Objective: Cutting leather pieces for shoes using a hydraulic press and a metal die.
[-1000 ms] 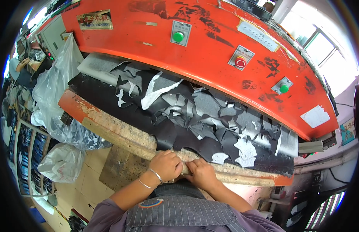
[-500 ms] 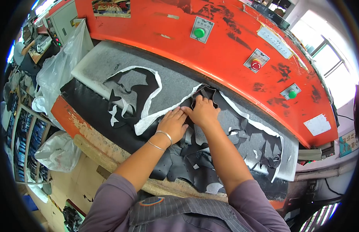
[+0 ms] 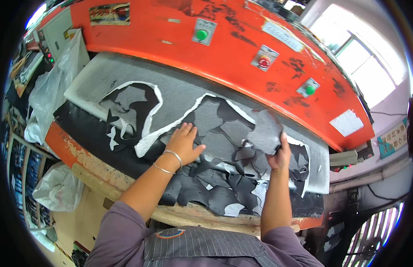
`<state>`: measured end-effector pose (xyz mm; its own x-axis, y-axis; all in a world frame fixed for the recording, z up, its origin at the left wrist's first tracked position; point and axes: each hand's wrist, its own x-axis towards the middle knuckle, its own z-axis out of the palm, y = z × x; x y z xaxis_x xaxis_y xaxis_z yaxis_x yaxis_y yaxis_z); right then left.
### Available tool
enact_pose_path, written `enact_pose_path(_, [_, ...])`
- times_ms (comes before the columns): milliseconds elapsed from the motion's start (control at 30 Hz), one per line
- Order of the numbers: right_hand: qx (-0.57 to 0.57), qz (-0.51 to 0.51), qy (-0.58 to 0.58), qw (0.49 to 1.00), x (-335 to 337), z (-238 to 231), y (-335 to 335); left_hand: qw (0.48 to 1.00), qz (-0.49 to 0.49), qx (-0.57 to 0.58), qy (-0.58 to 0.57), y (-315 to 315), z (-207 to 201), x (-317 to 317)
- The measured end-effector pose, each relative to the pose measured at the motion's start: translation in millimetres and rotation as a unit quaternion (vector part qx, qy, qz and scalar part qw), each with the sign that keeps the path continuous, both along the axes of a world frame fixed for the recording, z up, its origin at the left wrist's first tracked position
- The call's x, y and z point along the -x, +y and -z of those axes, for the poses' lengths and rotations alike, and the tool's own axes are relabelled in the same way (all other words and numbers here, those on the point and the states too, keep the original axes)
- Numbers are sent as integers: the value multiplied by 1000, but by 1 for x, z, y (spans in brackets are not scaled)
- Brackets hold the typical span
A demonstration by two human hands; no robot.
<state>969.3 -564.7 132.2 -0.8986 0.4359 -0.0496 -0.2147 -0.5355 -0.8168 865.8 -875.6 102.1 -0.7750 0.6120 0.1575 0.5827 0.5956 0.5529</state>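
My left hand (image 3: 184, 143) lies with fingers spread on a black leather-like sheet (image 3: 188, 119), beside its white, ragged edge strip. A metal bangle circles that wrist. My right hand (image 3: 279, 155) grips a grey piece with curved edges (image 3: 264, 131) by its lower right side, tilted up off the board. Along its upper right runs a thin reddish-brown rim; whether this is a cutting die around it, I cannot tell. Shaped openings in the sheet show the grey board beneath. Several cut black pieces (image 3: 222, 196) lie overlapped nearer me, some with small holes and whitish patches.
Behind the grey cutting board (image 3: 139, 71) rises a red machine beam (image 3: 233, 58) with green buttons (image 3: 202, 34) and a red knob (image 3: 264, 62). A curled black offcut (image 3: 146, 107) lies left. Plastic bags (image 3: 59, 187) and a rack (image 3: 30, 178) stand further left.
My right hand has moved right from the sheet's far edge and raised the grey piece. The dark-rimmed die seen under it has left that spot. My left hand's fingers have spread; the view has shifted.
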Motion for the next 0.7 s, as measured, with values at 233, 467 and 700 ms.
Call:
enact_pose_path(233, [-48, -16, -12, 999, -50, -7, -73, 874, 107, -354, -314, 95, -18, -72])
enact_pose_path(467, [-158, -14, -137, 978, -185, -31, -6, 901, -53, -207, -376, 53, -60, -92])
enact_pose_path(700, [-612, 188, -409, 650, -332, -8, 104, 932, -82, -90, -342, -34, -45, -93])
